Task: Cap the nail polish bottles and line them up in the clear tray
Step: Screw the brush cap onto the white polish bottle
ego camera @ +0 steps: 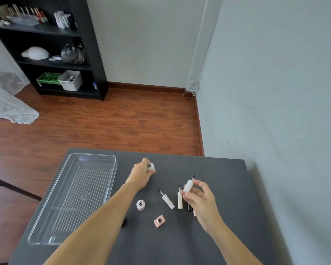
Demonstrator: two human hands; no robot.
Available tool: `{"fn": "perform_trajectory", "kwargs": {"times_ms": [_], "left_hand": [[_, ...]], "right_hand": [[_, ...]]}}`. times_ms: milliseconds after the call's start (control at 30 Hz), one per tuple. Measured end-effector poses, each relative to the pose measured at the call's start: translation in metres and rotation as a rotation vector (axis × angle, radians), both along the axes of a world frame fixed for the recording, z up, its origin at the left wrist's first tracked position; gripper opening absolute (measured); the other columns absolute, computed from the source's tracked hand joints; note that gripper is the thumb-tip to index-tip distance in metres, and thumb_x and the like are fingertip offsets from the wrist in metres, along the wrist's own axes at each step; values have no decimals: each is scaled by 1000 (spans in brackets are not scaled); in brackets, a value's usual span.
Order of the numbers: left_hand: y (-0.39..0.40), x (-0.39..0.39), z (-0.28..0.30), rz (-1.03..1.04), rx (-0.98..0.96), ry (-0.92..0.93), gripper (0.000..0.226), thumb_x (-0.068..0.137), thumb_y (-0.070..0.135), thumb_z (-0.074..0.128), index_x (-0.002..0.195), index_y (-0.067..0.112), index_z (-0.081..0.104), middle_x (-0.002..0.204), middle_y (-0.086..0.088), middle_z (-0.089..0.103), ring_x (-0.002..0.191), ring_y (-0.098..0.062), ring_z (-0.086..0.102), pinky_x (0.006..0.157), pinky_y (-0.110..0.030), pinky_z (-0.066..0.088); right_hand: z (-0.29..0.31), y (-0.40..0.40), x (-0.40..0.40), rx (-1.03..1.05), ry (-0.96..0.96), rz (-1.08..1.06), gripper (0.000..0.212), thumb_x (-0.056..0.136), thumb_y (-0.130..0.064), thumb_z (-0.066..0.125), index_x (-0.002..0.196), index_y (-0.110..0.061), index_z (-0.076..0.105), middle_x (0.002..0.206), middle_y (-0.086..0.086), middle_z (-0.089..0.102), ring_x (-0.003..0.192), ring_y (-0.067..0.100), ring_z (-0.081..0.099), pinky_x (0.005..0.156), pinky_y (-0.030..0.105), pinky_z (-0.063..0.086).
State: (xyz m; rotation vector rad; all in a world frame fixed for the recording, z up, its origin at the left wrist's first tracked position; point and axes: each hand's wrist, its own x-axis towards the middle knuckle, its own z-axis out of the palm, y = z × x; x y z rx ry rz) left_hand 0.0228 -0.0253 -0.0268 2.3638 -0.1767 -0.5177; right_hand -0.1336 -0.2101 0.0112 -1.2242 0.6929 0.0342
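Note:
My left hand [140, 174] grips a white nail polish bottle [150, 166] with its neck uncapped, near the middle of the dark table. A white brush cap [188, 185] is held in my right hand [201, 199], brush pointing up, to the right of that bottle. On the table stand an uncapped pale pink round bottle [140, 205] and an uncapped pink square bottle [159, 220]. Two more brush caps lie loose: a pale one [167, 201] and a cream one [180, 200]. Another dark cap [189, 206] is partly hidden behind my right hand. The clear tray [111, 169] sits at the left, with nothing in it.
The dark table [218, 188] ends near a grey wall on the right, with its far edge just beyond the tray. A wooden floor lies beyond, and a black shelf unit [92, 54] with bottles and baskets stands far back left.

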Motion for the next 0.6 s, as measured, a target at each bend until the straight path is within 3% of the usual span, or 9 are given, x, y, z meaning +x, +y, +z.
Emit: {"fn": "perform_trajectory", "kwargs": {"times_ms": [67, 167, 300, 433, 600], "left_hand": [[1, -6, 11, 17, -108, -30, 19, 95, 24, 58, 104, 9, 52, 98, -16, 66, 77, -24, 52, 71, -37, 49], [4, -19, 30, 29, -226, -100, 14, 92, 25, 62, 97, 15, 53, 81, -3, 65, 66, -16, 46, 56, -18, 40], [3, -43, 58, 46, -348, -185, 12, 90, 24, 67, 94, 22, 56, 69, 10, 59, 57, -3, 47, 56, -10, 41], [-1, -71, 92, 98, -475, -204, 12, 86, 27, 72, 90, 32, 62, 72, 12, 61, 58, -1, 50, 59, -9, 43], [-9, -100, 139, 176, -566, -259, 19, 78, 28, 83, 91, 35, 71, 85, 2, 72, 70, -9, 62, 65, -14, 48]], "right_hand": [[14, 0, 3, 165, -36, -60, 36, 85, 7, 65, 114, -13, 59, 103, 14, 75, 96, 27, 73, 87, 32, 53], [39, 0, 7, 235, -67, -53, 21, 91, 0, 63, 111, -5, 63, 103, 17, 73, 85, 22, 71, 81, 28, 53], [70, -1, 8, 4, -122, 117, 17, 94, -7, 62, 108, -9, 71, 91, 9, 72, 79, 18, 65, 80, 28, 54], [109, -5, 11, -276, -219, 205, 18, 92, -6, 64, 106, -12, 74, 69, -3, 66, 69, 10, 62, 75, 23, 54], [168, -9, 15, -416, -420, 214, 18, 78, -10, 79, 93, -14, 72, 87, 1, 78, 72, 5, 70, 69, 16, 53]]}}
